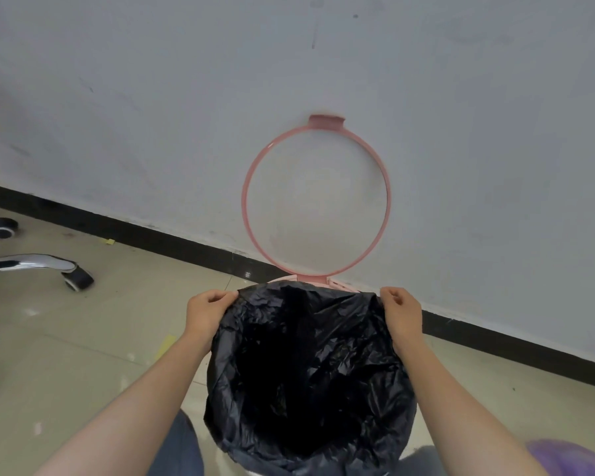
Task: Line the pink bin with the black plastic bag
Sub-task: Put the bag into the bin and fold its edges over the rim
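The black plastic bag (310, 376) hangs open inside the pink bin, its mouth spread wide and draped over most of the rim. Only a sliver of the pink bin (285, 279) shows at the back edge; the rest is hidden by the bag. The bin's pink ring lid (246, 187) stands flipped up against the white wall. My left hand (207, 312) pinches the bag's edge at the back left of the rim. At the back right, my right hand (401, 312) pinches the bag's edge.
A chrome office chair leg with a black castor (78, 278) lies on the tiled floor at left, another castor (0, 228) behind it. A black skirting board (134, 231) runs along the wall. A purple object (571, 458) sits at bottom right.
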Demonstrator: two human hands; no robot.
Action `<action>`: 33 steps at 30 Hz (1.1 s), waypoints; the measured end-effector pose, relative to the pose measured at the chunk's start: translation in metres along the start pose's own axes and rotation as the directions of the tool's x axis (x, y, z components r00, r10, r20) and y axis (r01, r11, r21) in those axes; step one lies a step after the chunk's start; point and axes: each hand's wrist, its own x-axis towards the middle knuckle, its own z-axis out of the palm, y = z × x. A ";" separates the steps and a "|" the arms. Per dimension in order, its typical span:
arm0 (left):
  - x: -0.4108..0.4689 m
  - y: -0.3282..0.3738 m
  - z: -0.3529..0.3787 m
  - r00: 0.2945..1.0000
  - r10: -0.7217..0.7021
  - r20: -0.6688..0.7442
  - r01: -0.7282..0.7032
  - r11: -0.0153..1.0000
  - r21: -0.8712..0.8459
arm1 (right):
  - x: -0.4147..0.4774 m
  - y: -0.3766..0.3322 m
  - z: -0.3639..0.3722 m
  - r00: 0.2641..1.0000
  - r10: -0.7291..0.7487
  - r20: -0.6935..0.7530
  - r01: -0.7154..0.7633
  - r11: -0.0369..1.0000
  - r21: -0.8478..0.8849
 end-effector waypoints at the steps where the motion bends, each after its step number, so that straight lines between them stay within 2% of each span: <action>1: 0.002 0.003 0.001 1.000 -0.002 -0.007 0.002 1.000 -0.019 | -0.005 0.000 -0.001 0.997 -0.075 -0.029 0.074 0.997 -0.033; 3: 0.004 0.010 0.001 1.000 0.021 -0.019 -0.022 0.999 -0.023 | -0.014 0.000 -0.002 0.977 -0.210 -0.044 0.203 0.971 -0.123; 4: 0.004 0.014 0.000 0.996 0.083 -0.034 -0.080 0.995 0.066 | -0.017 0.001 -0.002 0.968 -0.251 -0.024 0.244 0.957 -0.159; 5: 0.001 0.018 -0.002 0.980 0.185 -0.067 -0.164 0.958 0.237 | -0.019 0.001 -0.001 0.964 -0.265 0.009 0.262 0.948 -0.181; 7: -0.010 0.024 -0.004 0.898 0.438 -0.052 -0.342 0.766 0.545 | -0.020 -0.001 0.001 0.969 -0.227 0.097 0.243 0.949 -0.199; 9: -0.024 0.026 0.001 0.833 0.545 0.095 -0.462 0.591 0.661 | -0.019 -0.002 0.002 0.965 -0.200 0.170 0.235 0.946 -0.223; 12: -0.035 0.015 0.018 0.840 0.417 0.346 -0.498 0.343 0.797 | -0.019 -0.003 0.000 0.953 -0.194 0.233 0.252 0.933 -0.255; 14: -0.037 0.005 0.023 0.850 0.340 0.402 -0.499 0.274 0.822 | -0.019 -0.004 -0.001 0.945 -0.193 0.266 0.263 0.928 -0.262; 17: -0.038 -0.004 0.025 0.828 0.374 0.419 -0.501 0.154 0.852 | -0.015 -0.001 -0.001 0.918 -0.176 0.355 0.305 0.886 -0.349; 19: -0.037 -0.005 0.024 0.829 0.371 0.418 -0.500 0.160 0.851 | -0.014 -0.003 0.002 0.903 -0.155 0.401 0.328 0.852 -0.409; 22: -0.035 -0.002 0.024 0.852 0.335 0.402 -0.488 0.230 0.842 | -0.010 -0.008 0.007 0.900 -0.106 0.423 0.315 0.830 -0.461; 28: -0.021 0.005 0.026 0.935 0.210 0.285 -0.352 0.473 0.808 | -0.001 -0.012 0.011 0.888 -0.010 0.459 0.258 0.838 -0.481; 30: -0.018 0.007 0.025 0.950 0.179 0.256 -0.312 0.523 0.793 | -0.002 -0.015 0.008 0.888 -0.036 0.458 0.273 0.843 -0.463; 33: -0.018 0.008 0.025 0.963 0.172 0.210 -0.270 0.530 0.804 | -0.009 -0.020 0.004 0.930 -0.024 0.367 0.154 0.931 -0.330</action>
